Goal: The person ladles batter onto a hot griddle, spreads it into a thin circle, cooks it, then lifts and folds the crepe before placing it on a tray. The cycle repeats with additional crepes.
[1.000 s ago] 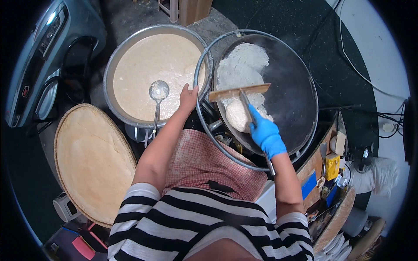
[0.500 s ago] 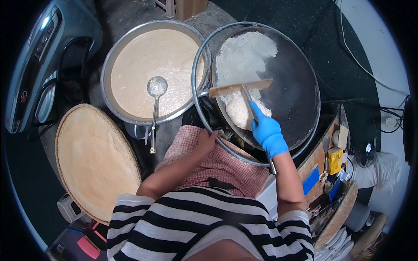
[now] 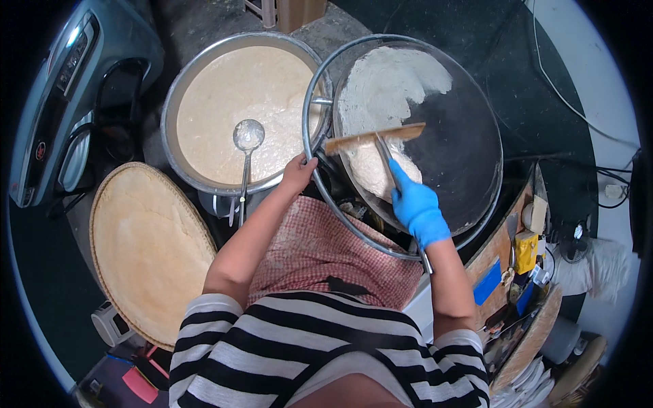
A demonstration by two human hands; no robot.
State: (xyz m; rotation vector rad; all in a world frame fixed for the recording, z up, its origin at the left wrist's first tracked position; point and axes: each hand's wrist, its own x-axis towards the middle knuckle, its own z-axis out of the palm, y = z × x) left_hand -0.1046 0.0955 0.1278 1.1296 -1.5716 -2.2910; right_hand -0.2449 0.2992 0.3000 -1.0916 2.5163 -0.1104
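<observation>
My right hand (image 3: 417, 207), in a blue glove, grips the handle of a T-shaped spreader (image 3: 376, 138) with a flat wooden blade. The blade rests over the left part of a round dark griddle (image 3: 462, 149). Just below it lies a thick pale lump of batter (image 3: 379, 170), partly hidden by the handle. A thin whitish batter layer (image 3: 381, 81) covers the griddle's upper left. A metal ring (image 3: 354, 234) runs around the griddle, and my bare left hand (image 3: 297, 175) has its fingers closed on the ring's left side.
A wide metal pot (image 3: 170, 139) of beige batter stands left of the griddle, with a ladle (image 3: 248, 139) in it. A round tray (image 3: 153, 251) covered in pale sheets leans at lower left. A cluttered wooden board (image 3: 493, 272) lies at right, beside a small fan (image 3: 575, 239).
My left hand has moved up and left along the ring, which has turned clockwise. The whitish layer now reaches farther right. The spreader and right hand have hardly moved.
</observation>
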